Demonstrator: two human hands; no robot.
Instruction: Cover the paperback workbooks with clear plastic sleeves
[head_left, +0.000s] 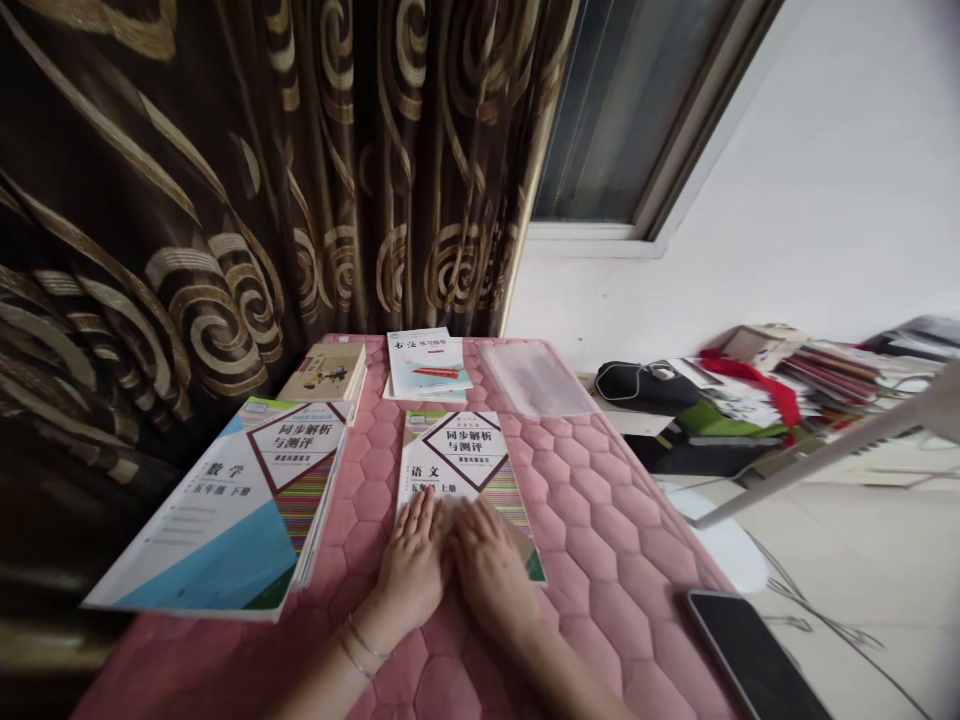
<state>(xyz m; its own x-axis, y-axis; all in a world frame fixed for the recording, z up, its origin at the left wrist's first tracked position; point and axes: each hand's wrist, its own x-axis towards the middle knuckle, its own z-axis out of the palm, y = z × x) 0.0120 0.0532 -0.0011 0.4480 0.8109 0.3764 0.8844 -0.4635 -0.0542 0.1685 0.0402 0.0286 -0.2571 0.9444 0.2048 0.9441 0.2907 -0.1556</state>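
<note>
A Chinese-language workbook (471,450) with a white cover and a striped corner lies flat in front of me. My left hand (415,555) rests on its lower left part, fingers stretched out. Beside it my right hand (491,560) lies flat on the lower middle of the same cover, and the two hands nearly touch. Both palms face down, hiding part of the cover's lower half. To the left, a maths workbook (225,530) with a blue band tops a stack of books. Beyond the hands sits a calligraphy practice book (426,362) on another book.
A pink quilted cover (600,560) spreads under everything. Behind the maths stack are thicker books (322,370); a translucent plastic sleeve (534,378) lies at the back right. A phone (750,650) rests at the right edge. Patterned curtains (360,170) hang at the left, cables (817,610) trail on the floor.
</note>
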